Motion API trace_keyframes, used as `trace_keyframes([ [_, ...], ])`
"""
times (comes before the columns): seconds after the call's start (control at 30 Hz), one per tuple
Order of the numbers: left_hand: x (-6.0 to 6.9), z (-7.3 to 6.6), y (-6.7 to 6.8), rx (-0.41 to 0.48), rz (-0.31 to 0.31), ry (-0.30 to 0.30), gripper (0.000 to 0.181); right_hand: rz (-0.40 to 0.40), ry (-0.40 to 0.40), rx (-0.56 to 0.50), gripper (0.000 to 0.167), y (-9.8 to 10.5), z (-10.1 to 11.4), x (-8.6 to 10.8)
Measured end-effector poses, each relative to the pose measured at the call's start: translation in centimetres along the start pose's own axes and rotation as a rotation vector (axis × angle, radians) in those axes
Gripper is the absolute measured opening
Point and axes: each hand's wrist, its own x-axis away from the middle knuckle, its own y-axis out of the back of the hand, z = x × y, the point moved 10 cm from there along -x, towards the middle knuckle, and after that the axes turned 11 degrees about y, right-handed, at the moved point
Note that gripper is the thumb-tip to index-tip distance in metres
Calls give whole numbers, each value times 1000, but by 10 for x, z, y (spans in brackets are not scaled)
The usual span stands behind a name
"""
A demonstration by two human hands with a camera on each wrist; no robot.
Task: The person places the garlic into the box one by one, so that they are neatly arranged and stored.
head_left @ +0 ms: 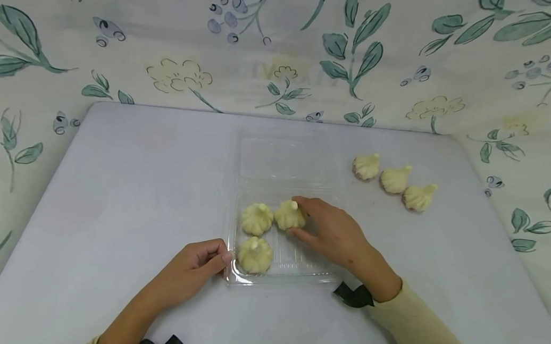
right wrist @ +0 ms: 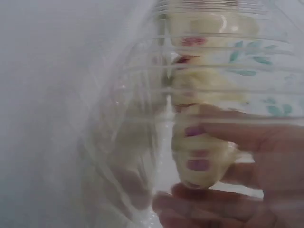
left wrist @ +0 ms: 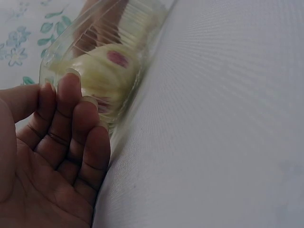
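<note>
A clear plastic clamshell container [head_left: 305,260] lies with its lid [head_left: 284,158] folded back away from me. My left hand [head_left: 186,274] pinches the container's left rim between thumb and fingers. Inside, my right hand [head_left: 340,237] holds a garlic bulb [head_left: 288,217] in the far row, thumb on the near side and fingers behind. Beside it sits another garlic bulb [head_left: 257,219], and a third bulb [head_left: 255,257] is at the near left. Through the clear wall, the right wrist view shows the held bulb [right wrist: 202,159] with purple patches on its base.
Three more garlic bulbs [head_left: 394,179] lie in a slanting row on the white table [head_left: 136,176], to the right of the container. A floral-patterned cloth [head_left: 267,50] hangs behind the table and along its sides.
</note>
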Motion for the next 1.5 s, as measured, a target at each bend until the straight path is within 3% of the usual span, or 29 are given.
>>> trace_keyframes([
  [0.43,1,-7,0,13,1,-22,25,-3,-32,62,65,1,1,0],
  [0.9,1,-3,1,4,-3,2,25,-6,-75,79,63,0,-1,-1],
  [1.5,1,-1,0,3,-3,13,24,18,-47,93,63,-4,0,-1],
])
